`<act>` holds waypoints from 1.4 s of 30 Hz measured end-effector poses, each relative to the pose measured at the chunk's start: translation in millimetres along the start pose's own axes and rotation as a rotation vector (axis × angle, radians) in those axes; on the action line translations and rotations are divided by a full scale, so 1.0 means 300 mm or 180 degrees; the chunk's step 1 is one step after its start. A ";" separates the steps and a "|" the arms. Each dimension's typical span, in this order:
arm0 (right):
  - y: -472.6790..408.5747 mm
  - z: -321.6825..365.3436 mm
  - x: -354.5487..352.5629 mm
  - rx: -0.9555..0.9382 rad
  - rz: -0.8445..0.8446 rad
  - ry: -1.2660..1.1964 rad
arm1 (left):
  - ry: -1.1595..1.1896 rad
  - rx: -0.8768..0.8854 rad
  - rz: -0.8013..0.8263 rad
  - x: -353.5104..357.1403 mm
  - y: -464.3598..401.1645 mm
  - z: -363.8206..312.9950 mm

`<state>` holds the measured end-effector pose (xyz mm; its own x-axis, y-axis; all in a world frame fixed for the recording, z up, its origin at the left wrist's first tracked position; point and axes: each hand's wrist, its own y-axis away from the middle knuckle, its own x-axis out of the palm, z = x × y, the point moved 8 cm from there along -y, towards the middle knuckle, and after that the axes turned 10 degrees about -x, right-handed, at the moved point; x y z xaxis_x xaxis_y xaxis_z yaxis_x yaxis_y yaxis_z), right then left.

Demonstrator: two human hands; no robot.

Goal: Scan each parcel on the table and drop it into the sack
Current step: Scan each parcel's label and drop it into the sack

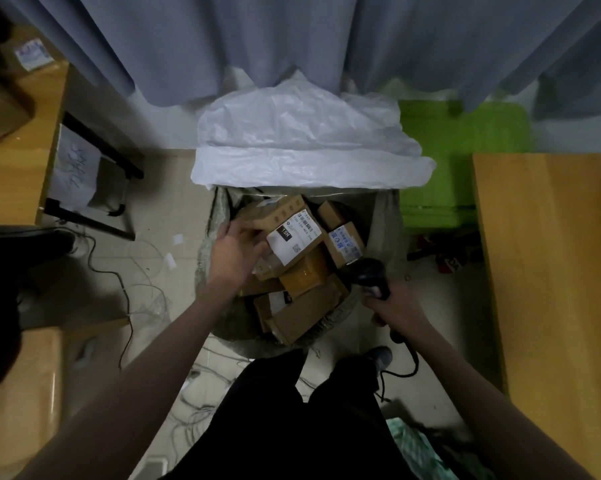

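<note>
1. Grey pleated curtain [292, 39] hangs at twelve o'clock behind the woven sack [384, 216].
2. Left grip [235, 251] grasps a labelled cardboard parcel [292, 233] inside the sack.
3. Right grip [396, 306] clenches a black scanner [370, 275], handle hidden.

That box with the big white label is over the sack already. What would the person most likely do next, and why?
Probably let go of it. The left hand holds the labelled parcel right over the open sack, on top of the boxes already inside, so it has nowhere further to go. The right hand grips the scanner off to the side, which suggests scanning is done, though I can't confirm that.
</note>
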<state>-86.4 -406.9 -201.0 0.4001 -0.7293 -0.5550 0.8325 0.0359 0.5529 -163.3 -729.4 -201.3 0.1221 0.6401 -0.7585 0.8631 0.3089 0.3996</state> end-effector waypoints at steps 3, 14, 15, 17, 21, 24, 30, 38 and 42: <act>-0.043 -0.017 0.099 0.0059 0.0118 -0.0070 | 0.0118 -0.0233 -0.0151 0.004 0.066 0.173; -0.117 -0.133 0.203 0.0291 -0.0257 0.0069 | -0.2394 -0.0172 0.2023 0.347 0.230 0.587; -0.102 -0.144 0.189 0.0250 -0.0310 0.0122 | -0.2641 -0.0060 0.2014 0.366 0.240 0.587; -0.068 -0.163 0.153 0.0239 -0.0350 0.0232 | -0.3006 0.0128 0.1868 0.392 0.260 0.575; -0.019 -0.186 0.068 0.0273 -0.0348 0.0345 | -0.3364 0.0400 0.1763 0.409 0.309 0.529; 0.011 -0.178 -0.007 0.0215 -0.0302 0.0506 | -0.2943 0.0567 0.2095 0.389 0.348 0.441; 0.106 -0.122 -0.280 -0.0133 -0.0524 0.0363 | -0.1991 0.1288 0.1957 0.195 0.513 0.081; 0.166 -0.176 -0.369 -0.0366 -0.0440 0.0440 | -0.1815 0.1653 0.1299 0.042 0.671 0.038; 0.141 -0.240 -0.262 -0.0493 -0.0335 0.0621 | -0.2183 0.1443 0.1552 0.155 0.672 0.030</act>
<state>-54.9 -298.8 -178.8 0.3619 -0.5896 -0.7220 0.9162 0.0819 0.3924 20.7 -643.6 -160.6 0.6549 0.0302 -0.7552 0.7314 -0.2769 0.6232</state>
